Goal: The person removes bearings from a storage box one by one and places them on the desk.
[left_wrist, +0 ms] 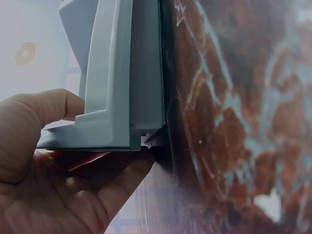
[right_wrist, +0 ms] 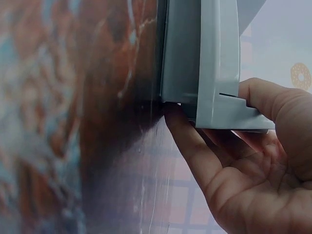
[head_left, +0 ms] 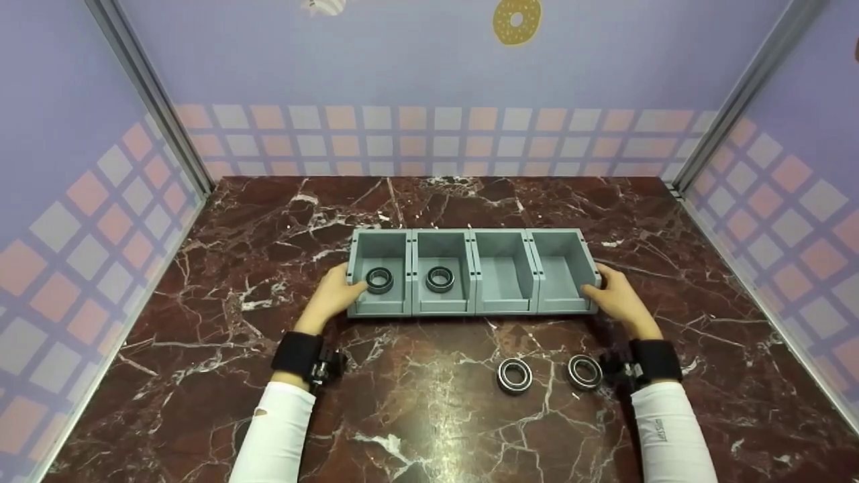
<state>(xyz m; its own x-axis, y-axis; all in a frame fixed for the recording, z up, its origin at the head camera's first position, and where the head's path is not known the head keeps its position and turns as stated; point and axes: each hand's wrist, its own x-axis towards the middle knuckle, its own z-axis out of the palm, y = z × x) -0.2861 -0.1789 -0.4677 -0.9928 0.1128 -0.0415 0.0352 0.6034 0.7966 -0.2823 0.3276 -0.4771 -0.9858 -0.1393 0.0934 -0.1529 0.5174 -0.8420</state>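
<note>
A row of joined grey storage bins (head_left: 443, 307) stands on the marble-patterned table. My left hand (head_left: 333, 295) grips the outer wall of the leftmost bin, thumb over the rim and fingers outside. At the other end my right hand (head_left: 619, 298) holds the rightmost bin the same way. In the left wrist view, the left fingers (left_wrist: 129, 183) reach low along the bin's side; the right fingers (right_wrist: 195, 151) do likewise in the right wrist view. One ball bearing (head_left: 380, 280) lies in the leftmost bin and another bearing (head_left: 440, 279) in the bin beside it.
Two more bearings, a left one (head_left: 515, 376) and a right one (head_left: 584, 372), lie on the table (head_left: 416, 416) in front of the bins, the latter close to my right wrist. Patterned panels (head_left: 443, 67) enclose the back and both sides.
</note>
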